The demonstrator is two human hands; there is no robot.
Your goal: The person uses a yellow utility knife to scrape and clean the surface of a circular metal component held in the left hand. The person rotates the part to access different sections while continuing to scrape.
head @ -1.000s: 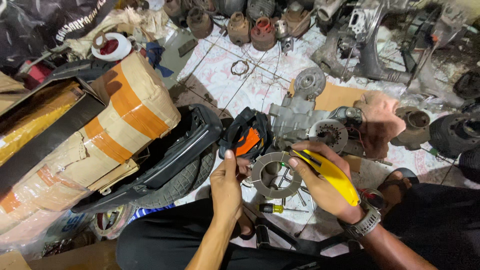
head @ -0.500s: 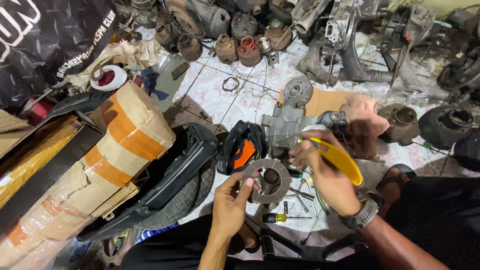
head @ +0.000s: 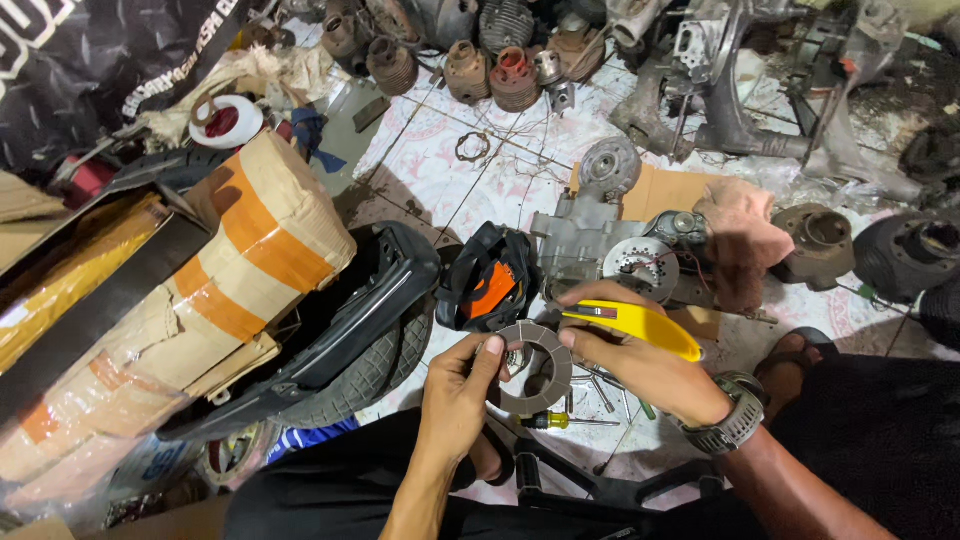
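Note:
My left hand [head: 455, 395] holds a flat grey ring-shaped disc [head: 533, 368] by its left edge, thumb on top. My right hand [head: 640, 360] touches the disc's right side with its fingertips and grips a yellow utility knife [head: 632, 323] that points left over the disc. A metal watch [head: 730, 425] sits on my right wrist. Just beyond the disc lie a black and orange pouch [head: 488, 280] and a grey engine block [head: 610, 250] on the tiled floor.
A taped cardboard-wrapped bundle [head: 215, 290] and a black scooter panel over a tyre [head: 350, 330] lie at the left. A yellow-handled screwdriver [head: 555, 421] and small tools lie under my hands. Several engine cylinders [head: 490, 60] stand at the back, a pink rag [head: 740, 240] at the right.
The view has shifted slightly. My hands brought the grey disc closer together, and the yellow knife has come down level over the disc's upper edge.

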